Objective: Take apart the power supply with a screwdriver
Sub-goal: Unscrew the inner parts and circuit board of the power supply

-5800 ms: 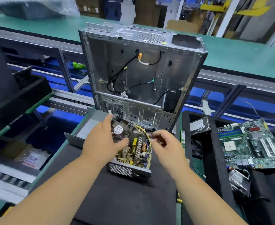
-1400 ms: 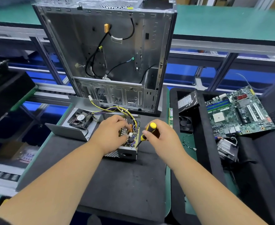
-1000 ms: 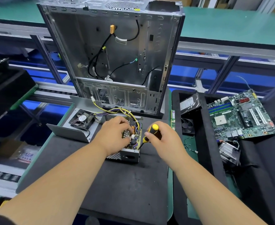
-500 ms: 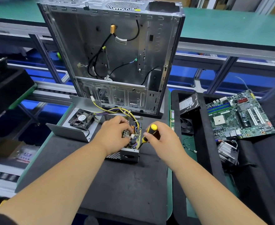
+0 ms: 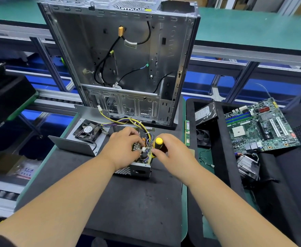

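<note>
The opened power supply (image 5: 139,171) sits on the black mat (image 5: 128,202), its circuit board bare and yellow wires (image 5: 126,121) looping out of the back. My left hand (image 5: 123,148) lies on the board and holds the unit down. My right hand (image 5: 171,152) grips a yellow-and-black screwdriver (image 5: 157,142), handle up, with the tip down inside the right side of the box. The tip itself is hidden among the parts. The removed grey cover (image 5: 80,145) with its fan (image 5: 88,131) lies to the left.
An empty computer case (image 5: 121,59) stands upright just behind the power supply. To the right a black tray (image 5: 217,157) holds a hard drive (image 5: 205,112), a small fan (image 5: 203,137), a motherboard (image 5: 258,127) and a heatsink (image 5: 247,165). A conveyor runs on the left.
Earlier both hands pulled at the wires and the cover went aside. Over the last second my right hand has kept the screwdriver in the box, shifting only slightly; my left hand stays put.
</note>
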Tool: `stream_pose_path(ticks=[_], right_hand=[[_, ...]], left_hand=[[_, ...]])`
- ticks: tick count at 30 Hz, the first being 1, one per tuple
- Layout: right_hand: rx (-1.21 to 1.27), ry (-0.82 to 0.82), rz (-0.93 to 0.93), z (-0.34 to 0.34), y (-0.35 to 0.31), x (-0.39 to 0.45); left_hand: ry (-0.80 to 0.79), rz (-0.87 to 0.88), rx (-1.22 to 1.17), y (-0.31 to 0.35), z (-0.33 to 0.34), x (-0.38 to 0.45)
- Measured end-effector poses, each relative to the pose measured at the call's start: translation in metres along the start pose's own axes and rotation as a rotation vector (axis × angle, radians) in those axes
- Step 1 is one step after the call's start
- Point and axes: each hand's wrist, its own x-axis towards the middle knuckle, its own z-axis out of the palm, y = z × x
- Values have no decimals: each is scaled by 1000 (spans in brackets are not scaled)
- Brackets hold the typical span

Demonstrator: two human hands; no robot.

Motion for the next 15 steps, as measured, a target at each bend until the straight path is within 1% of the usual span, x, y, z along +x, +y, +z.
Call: stream_pose_path(ticks=[3,6,15], right_hand=[[-65,-77,-81,-4,-7,4],[-101,-132,-107,-7,-12,7],[-130,-153,-109,-9,-12,11]], left_hand=[[5,4,-10,0,-1,0],[4,7,-15,0,-2,-1],[21,6,-28,0,0,0]])
